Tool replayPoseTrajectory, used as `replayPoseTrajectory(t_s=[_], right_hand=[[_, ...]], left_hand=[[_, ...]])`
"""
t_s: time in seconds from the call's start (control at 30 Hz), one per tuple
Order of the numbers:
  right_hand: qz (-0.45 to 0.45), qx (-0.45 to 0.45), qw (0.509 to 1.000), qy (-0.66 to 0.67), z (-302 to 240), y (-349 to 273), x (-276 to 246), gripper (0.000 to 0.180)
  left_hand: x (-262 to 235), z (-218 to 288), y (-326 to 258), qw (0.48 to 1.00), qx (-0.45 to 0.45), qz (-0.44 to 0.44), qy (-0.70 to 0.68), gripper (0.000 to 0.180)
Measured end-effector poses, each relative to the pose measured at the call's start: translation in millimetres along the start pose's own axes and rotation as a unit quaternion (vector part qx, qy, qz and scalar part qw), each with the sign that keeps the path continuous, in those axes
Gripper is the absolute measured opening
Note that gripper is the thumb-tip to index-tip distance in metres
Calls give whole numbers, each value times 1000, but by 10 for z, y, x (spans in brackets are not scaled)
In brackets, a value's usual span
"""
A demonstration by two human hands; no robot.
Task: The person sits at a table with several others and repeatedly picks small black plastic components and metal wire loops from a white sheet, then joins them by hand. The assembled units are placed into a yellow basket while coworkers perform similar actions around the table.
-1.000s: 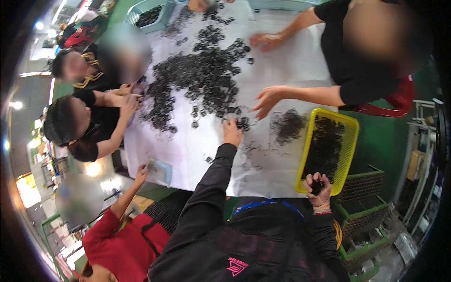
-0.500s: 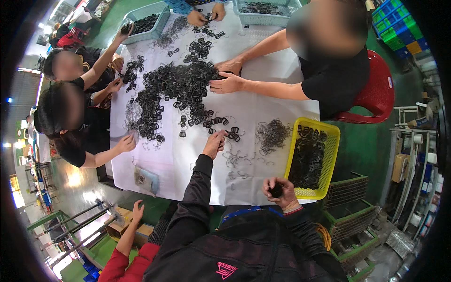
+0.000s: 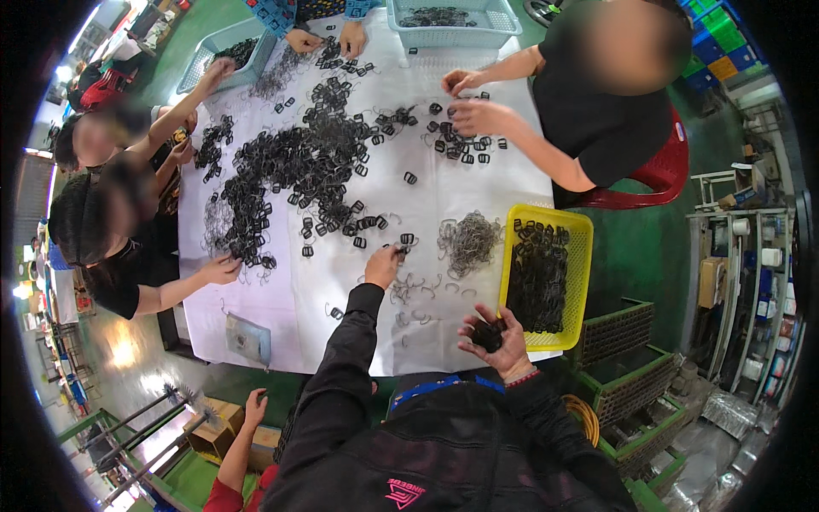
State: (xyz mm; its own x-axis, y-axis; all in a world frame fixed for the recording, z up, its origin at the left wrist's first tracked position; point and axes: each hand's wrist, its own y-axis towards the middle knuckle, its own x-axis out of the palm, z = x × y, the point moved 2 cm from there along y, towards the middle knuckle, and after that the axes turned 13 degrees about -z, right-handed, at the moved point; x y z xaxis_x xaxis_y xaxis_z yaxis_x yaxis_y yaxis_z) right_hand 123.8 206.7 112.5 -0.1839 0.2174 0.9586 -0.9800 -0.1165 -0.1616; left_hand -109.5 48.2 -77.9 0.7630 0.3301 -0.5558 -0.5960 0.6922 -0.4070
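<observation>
On the white-covered table lies a large heap of small black buckle-like pieces (image 3: 299, 162) with thin wire hooks. My left hand (image 3: 381, 268) reaches over the table's near middle. Its fingertips are pinched at a small black piece (image 3: 404, 248), beside another loose one. My right hand (image 3: 509, 346) is turned palm up at the table's near edge, fingers partly spread, cradling a clump of black pieces (image 3: 486, 335). Bent wires (image 3: 414, 294) lie scattered between my hands, and a denser wire pile (image 3: 469, 243) sits farther off.
A yellow basket (image 3: 587, 264) of black pieces stands right of my right hand. Light blue baskets (image 3: 456, 36) are at the far edge. A co-worker's hands (image 3: 473, 115) hover over pieces at right; others work at left. A flat packet (image 3: 248, 339) lies near left.
The view has shifted. My right hand has uncurled, showing the clump in its palm. The co-worker at right has drawn a group of pieces away from the main heap.
</observation>
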Motion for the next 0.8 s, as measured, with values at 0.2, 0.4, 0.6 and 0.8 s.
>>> replayPoseTrajectory(t_s=[0.2, 0.4, 0.6, 0.8], right_hand=[[64, 55, 993, -79, 67, 326, -168, 46], [26, 95, 995, 2, 142, 455, -220, 48], [58, 79, 995, -15, 105, 462, -171, 51], [36, 92, 995, 28, 45, 497, -190, 53]], left_hand=[[-394, -35, -229, 998, -20, 43, 33, 24], [-722, 18, -346, 990, -69, -8, -120, 25], [-1026, 414, -417, 717, 101, -139, -676, 16], [-929, 305, -139, 793, -44, -100, -599, 16]])
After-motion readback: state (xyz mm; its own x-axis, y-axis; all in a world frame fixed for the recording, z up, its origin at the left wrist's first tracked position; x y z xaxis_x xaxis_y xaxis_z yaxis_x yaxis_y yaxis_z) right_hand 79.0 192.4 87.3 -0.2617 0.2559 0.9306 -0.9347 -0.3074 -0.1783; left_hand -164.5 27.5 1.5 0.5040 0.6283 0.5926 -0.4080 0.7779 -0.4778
